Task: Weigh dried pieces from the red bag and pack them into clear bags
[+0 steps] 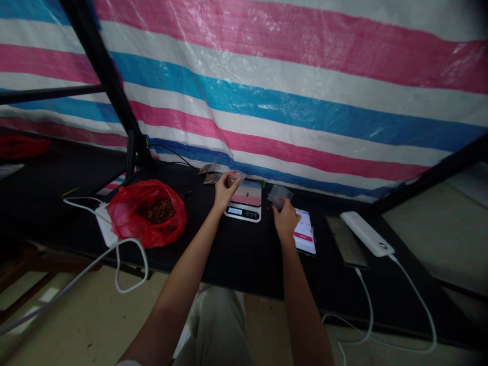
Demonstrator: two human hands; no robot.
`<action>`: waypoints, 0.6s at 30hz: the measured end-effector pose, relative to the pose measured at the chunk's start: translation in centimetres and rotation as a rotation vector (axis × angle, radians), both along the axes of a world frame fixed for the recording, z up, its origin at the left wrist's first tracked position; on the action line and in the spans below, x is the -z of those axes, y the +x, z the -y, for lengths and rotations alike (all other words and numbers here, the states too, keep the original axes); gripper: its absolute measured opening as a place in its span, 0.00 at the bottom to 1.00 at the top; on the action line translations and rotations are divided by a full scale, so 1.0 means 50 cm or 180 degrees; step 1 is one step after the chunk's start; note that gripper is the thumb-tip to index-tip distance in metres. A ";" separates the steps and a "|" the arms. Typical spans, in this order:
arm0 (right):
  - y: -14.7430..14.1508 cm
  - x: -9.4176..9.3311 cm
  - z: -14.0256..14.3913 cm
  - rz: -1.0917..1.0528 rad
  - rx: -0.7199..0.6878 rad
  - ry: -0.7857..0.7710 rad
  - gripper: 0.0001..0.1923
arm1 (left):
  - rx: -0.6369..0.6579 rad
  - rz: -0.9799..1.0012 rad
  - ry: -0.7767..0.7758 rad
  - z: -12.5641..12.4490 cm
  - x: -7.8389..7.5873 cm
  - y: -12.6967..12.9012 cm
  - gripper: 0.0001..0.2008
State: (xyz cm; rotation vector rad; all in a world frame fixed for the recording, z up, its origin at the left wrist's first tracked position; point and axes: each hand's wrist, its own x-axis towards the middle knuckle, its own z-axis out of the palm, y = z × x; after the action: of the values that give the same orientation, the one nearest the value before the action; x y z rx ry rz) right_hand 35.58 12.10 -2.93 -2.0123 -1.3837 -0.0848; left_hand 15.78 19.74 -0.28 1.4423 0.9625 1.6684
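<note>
**Small bags at the kitchen scale**

Behind the low black table (236, 259) hangs a striped plastic tarp (290, 101) in pink, blue and white. On the table stands a small digital kitchen scale with a lit display (244, 206).

Our left hand (224, 190) is raised over the left edge of the scale, and its fingers pinch a small clear plastic bag with something dark inside (234, 178). Our right hand (285, 219) rests just right of the scale, fingers closed around a thin bunch of empty clear plastic bags (279, 195).

We judge the small filled bag to be very light, soft and a little slippery. It looks safest to hold it by the top edge, so that the content stays down. It looks shiny and partly transparent; what is inside we cannot tell.

Left of us lies an open red plastic bag with brown dried pieces (148, 212). To the right lie a phone with a bright screen (305, 231), a dark flat phone (346, 241) and a white power bank with a cable (368, 234).
</note>
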 end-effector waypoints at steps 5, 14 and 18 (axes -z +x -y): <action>-0.006 -0.016 0.007 0.0474 -0.0118 0.0288 0.22 | -0.0168 -0.0114 0.0038 0.003 -0.006 -0.003 0.19; -0.029 -0.017 0.018 0.1427 -0.0740 -0.0562 0.08 | -0.0342 -0.0253 0.0203 -0.008 0.001 -0.009 0.17; -0.029 -0.014 0.017 0.1585 -0.0709 -0.0652 0.09 | -0.0363 -0.0483 0.0323 -0.002 -0.001 -0.006 0.17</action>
State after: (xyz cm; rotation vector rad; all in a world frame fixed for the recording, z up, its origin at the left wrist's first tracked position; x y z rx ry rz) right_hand 34.14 11.27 -2.21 -2.0700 -1.9898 -0.3792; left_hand 15.50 19.84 -0.22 1.6276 1.0741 1.7308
